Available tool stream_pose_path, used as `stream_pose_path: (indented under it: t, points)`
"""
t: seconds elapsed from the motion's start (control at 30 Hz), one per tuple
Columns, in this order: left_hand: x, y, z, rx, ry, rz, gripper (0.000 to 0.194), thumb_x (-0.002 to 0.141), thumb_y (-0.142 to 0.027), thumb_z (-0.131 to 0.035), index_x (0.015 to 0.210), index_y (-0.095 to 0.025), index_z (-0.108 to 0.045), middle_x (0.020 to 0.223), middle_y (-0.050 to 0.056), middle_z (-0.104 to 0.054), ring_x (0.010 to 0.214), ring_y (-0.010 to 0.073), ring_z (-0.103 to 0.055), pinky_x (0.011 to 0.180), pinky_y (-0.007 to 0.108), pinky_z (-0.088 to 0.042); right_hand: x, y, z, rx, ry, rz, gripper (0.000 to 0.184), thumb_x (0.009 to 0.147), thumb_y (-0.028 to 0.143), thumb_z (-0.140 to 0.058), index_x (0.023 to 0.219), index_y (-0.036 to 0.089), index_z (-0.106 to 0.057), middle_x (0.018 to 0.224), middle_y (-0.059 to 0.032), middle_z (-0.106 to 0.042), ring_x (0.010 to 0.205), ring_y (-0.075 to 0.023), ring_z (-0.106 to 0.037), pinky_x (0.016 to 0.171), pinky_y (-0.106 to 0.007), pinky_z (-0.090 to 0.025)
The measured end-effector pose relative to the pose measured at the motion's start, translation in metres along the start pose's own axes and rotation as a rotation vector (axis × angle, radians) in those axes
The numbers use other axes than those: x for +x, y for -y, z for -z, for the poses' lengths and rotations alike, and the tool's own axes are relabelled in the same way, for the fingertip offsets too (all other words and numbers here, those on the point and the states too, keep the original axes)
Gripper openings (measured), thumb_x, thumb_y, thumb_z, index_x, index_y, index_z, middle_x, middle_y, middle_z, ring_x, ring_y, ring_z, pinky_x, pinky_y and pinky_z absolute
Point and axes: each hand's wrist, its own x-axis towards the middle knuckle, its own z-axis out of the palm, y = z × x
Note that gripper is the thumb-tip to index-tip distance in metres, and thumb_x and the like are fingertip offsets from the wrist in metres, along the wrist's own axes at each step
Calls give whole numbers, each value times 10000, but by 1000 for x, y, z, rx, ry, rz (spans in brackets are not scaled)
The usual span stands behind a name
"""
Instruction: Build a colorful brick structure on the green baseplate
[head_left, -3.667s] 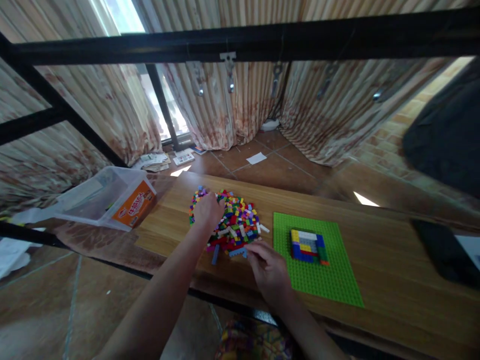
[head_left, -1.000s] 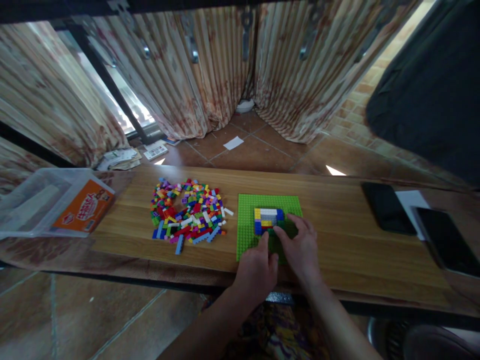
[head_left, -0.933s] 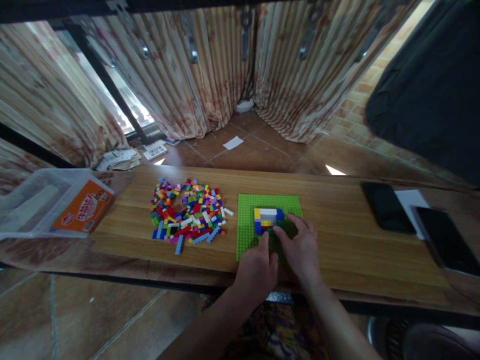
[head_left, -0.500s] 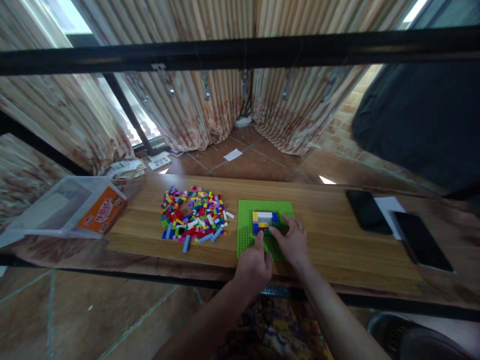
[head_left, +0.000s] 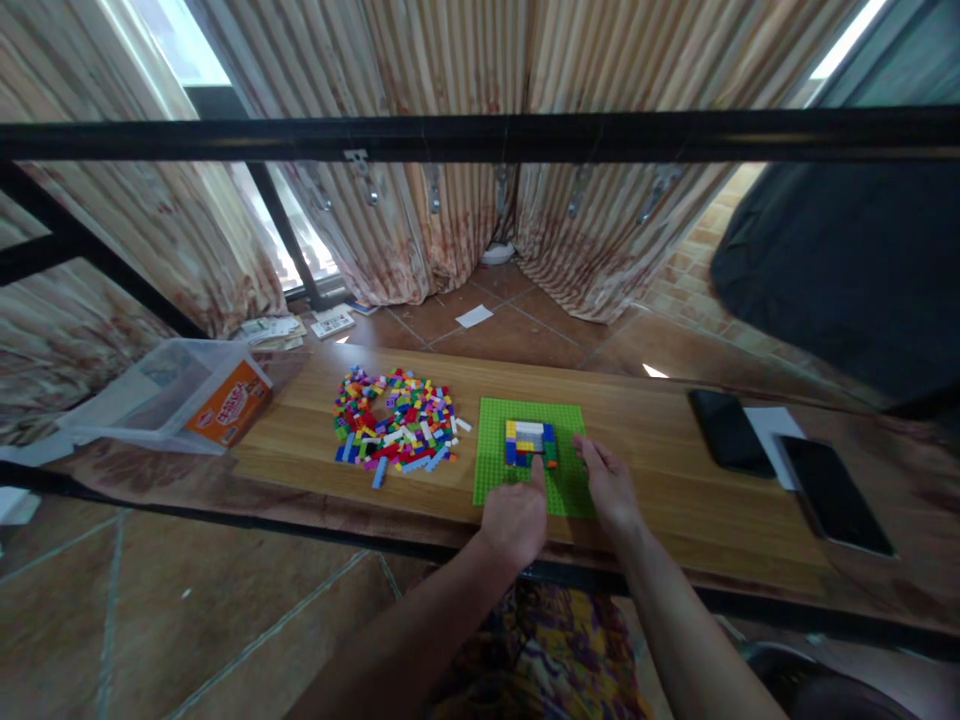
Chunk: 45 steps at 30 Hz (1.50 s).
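A small structure of toy building bricks [head_left: 529,434], in yellow, white, blue, grey and green, stands on a green baseplate [head_left: 491,420]. My left hand [head_left: 516,520] has its index finger stretched out, the tip at the structure's front edge; its other fingers are curled and grip nothing. Just right of the structure, over the baseplate's right edge, is my right hand [head_left: 609,482]. Its thumb and fingertips are drawn close together, apart from the structure; whether a small brick is between them is hidden. A small orange piece [head_left: 552,464] shows at the structure's front right corner.
Left of the baseplate lies a pile of loose bricks [head_left: 405,425] on the wooden board [head_left: 637,420]. Farther left is a clear plastic box [head_left: 157,400] with an orange label. Two dark phones [head_left: 731,430] and white paper [head_left: 772,440] lie right. A black bar [head_left: 480,138] crosses beyond.
My right hand has drawn off the structure to the right, its fingers closer together. My left index finger has shifted right along the front edge. The camera view has tilted slightly.
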Motion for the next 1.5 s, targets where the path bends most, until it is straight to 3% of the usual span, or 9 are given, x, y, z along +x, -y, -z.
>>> stream_pose_path:
  t: [0.3,0.53,0.73,0.83,0.97,1.27,1.5]
  points:
    - [2,-7,4,1,25,31,755,825,-109,-486,1507,-76,-162,900,164,-722,874,281,-706,724,347,-549,1,-14,-1,-249,-5,195,551,875,588,-414,1078,159,-693,1097,-137,-706,1011,-265,-635,909,-411,-464]
    - [2,2,-5,-17,-67,49,801,764,-136,-556,1497,-123,-232,901,147,-722,882,284,-701,735,349,-546,-11,-12,-7,-366,-19,398,458,873,474,-437,1054,135,-686,1081,-160,-680,1034,-281,-582,955,-451,-425]
    - [-3,12,-12,-98,-142,44,636,895,-198,-394,1503,-118,-225,939,163,-719,896,299,-690,767,399,-534,-16,-16,-10,-451,-58,513,388,863,342,-417,1073,127,-662,1070,-163,-657,1012,-272,-561,930,-450,-434]
    - [-14,19,-18,-181,-187,45,601,929,-235,-344,1506,-121,-220,975,159,-717,896,282,-686,809,402,-522,-15,-17,-12,-492,-62,551,363,838,270,-412,1060,128,-661,1057,-156,-655,1007,-267,-553,927,-439,-434]
    - [-35,30,-28,-305,-268,84,534,940,-269,-326,1464,-165,-335,1029,126,-714,904,254,-679,848,379,-510,-16,-19,-15,-541,-60,588,368,811,201,-398,1060,126,-659,1073,-155,-646,1023,-271,-530,948,-441,-416]
    - [-91,68,-46,-422,-360,227,465,888,-222,-411,1335,-134,-506,917,82,-713,835,208,-662,806,308,-491,-15,-23,-17,-535,-30,623,367,800,189,-394,1040,101,-658,1077,-182,-619,1048,-288,-513,983,-472,-382]
    - [-101,82,-47,-414,-373,246,435,889,-221,-426,1301,-150,-543,852,50,-707,817,191,-655,798,292,-478,-14,-24,-6,-458,25,618,330,793,227,-438,1011,151,-673,1079,-134,-647,1020,-251,-567,943,-420,-436]
